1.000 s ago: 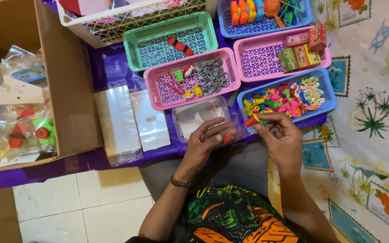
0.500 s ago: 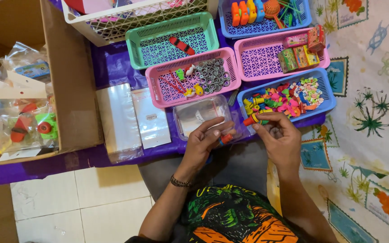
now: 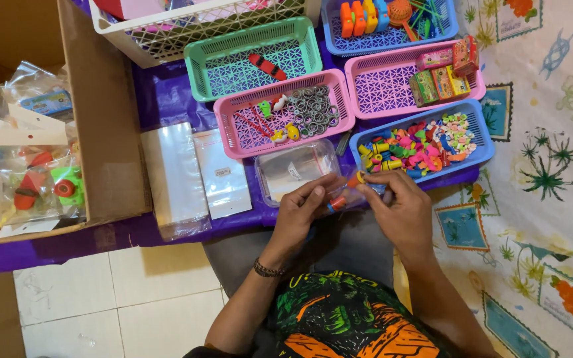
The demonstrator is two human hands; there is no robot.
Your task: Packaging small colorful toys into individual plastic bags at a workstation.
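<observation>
Pink basket [image 3: 247, 136] (rings) beyond hands [image 3: 353, 212]

The top edge cuts off the white basket [image 3: 200, 26] and the far blue basket [image 3: 392, 26], and the left edge cuts the cardboard box [image 3: 41, 119]. The left hand [image 3: 300, 212] and right hand [image 3: 399, 212] cover most of a small orange piece [image 3: 353, 180], perhaps a toy. The mixed bits in the near blue basket [image 3: 479, 142] are too small to identify.
</observation>
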